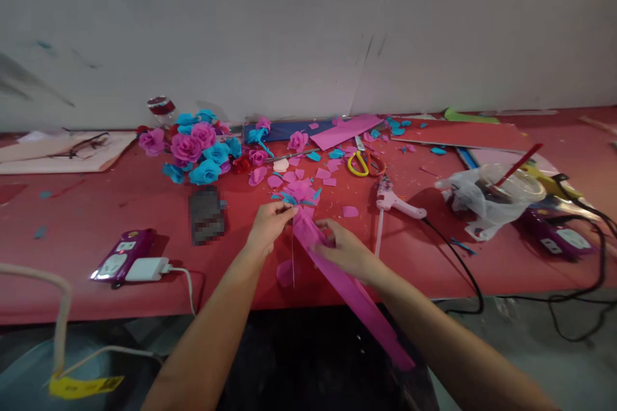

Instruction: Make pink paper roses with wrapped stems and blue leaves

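Pinching the base of a pink and blue paper flower (299, 191) between the thumb and fingertips of my left hand (268, 225), I hold it at the middle of the dial, its wire stem (293, 263) hanging toward six o'clock. That light grip seems meant to steady the flower without crushing its petals. The fingers of my right hand (344, 247) are curled closed on a long pink strip (344, 286); how hard they press, I cannot tell. The strip slants from the flower's base toward five, perhaps held so to guide it flat. Scissors (368, 164) lie at two and a glue gun (405, 205) at three, probably put there to suit my right hand. At ten, a bunch of flowers (187, 148) sits well apart, likely out of harm's way.

The strip looks like crepe paper, matte and soft; the wire is thin and straight. Loose petals (329, 182) between twelve and two are small, flimsy and rounded. The glue gun is pale, hard plastic with a black cord (457, 257), and the red table (164, 202) looks smooth.
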Demonstrator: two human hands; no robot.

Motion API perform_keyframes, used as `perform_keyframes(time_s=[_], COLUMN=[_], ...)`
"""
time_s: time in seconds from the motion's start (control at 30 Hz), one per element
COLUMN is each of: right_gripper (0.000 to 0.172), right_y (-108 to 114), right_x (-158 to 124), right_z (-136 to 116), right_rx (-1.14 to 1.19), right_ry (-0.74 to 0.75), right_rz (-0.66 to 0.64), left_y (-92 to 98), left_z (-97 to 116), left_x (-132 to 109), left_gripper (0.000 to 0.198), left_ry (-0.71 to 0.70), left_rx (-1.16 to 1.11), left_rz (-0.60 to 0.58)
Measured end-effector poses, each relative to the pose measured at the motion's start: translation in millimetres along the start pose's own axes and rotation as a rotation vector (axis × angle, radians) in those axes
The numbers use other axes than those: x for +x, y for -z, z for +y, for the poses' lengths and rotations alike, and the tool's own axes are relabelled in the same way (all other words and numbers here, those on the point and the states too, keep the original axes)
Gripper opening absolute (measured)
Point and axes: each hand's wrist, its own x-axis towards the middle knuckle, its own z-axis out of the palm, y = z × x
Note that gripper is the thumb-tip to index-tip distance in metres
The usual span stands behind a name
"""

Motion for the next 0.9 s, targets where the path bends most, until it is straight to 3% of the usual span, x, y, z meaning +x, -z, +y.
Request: perform_keyframes(time_s=[0.13, 0.23, 0.33, 0.43, 0.5, 0.57, 0.63, 0.8, 0.9], right_gripper=[0.042, 0.031, 0.027, 0.025, 0.035, 0.044, 0.043, 0.039, 0.042], right_y=[22.4, 35.9, 56.5, 87.9, 110.2, 128.6, 141.2, 155.4, 162.2], right_x=[-39.0, -59.5, -59.4, -40.1, -21.9, -4.2, 10.2, 28.1, 31.6], right_z=[6.6, 4.1, 2.9, 9.4, 17.9, 27.4, 35.1, 41.5, 41.9], right_rx=[-0.381, -0.623, -0.900, -1.174, -1.334, -1.415, -1.451, -1.426, -1.359], right_ry=[0.012, -0.010, -0.005, 0.108, 0.165, 0.176, 0.146, 0.042, 0.065], right_rz=[0.004, 0.003, 0.220, 0.479, 0.562, 0.532, 0.463, 0.339, 0.306], left_y=[-13.2, -20.4, -25.3, -27.4, -27.1, -26.0, -24.9, -23.0, -20.2], left_z=[-8.6, -10.6, -11.3, -15.4, -20.2, -25.1, -28.6, -34.0, -39.7], left_x=[1.9, 1.0, 0.3, 0.1, 0.2, -0.1, -2.1, -16.6, -30.5], left_gripper=[0.019, 0.015, 0.013, 0.019, 0.023, 0.025, 0.028, 0.030, 0.017], left_ry=[0.003, 0.074, 0.133, 0.134, 0.103, 0.041, -0.035, -0.251, -0.352], left_rx=[-0.007, -0.034, -0.033, -0.031, -0.002, 0.088, 0.244, 0.647, 0.663], left_rz=[-0.054, -0.104, -0.132, -0.157, -0.160, -0.144, -0.101, 0.116, 0.090])
